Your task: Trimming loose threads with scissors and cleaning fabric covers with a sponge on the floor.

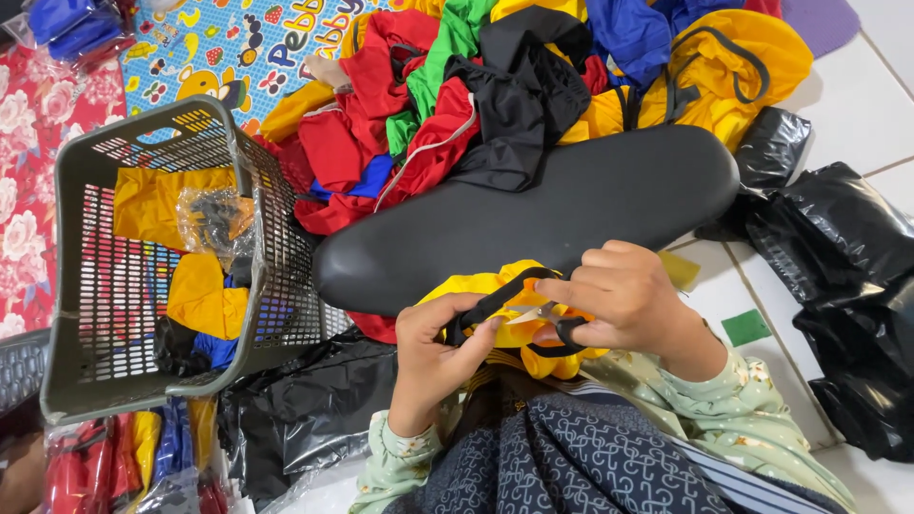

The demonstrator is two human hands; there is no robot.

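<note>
My left hand (433,357) grips a yellow fabric piece (495,286) with a black strap (495,305) across it, held over my lap. My right hand (624,300) holds small metal scissors (533,314) with black handles, their blades at the strap between the two hands. A long black cushion (533,214) lies just beyond both hands. Behind it sits a heap of red, green, black, blue and yellow garments (457,105).
A grey plastic basket (71,286) at the left holds yellow and blue pieces and a clear bag. Black plastic bags (847,276) lie on the white tiled floor at the right. Bagged coloured items (124,466) sit at the lower left. A patterned mat (238,48) covers the floor behind.
</note>
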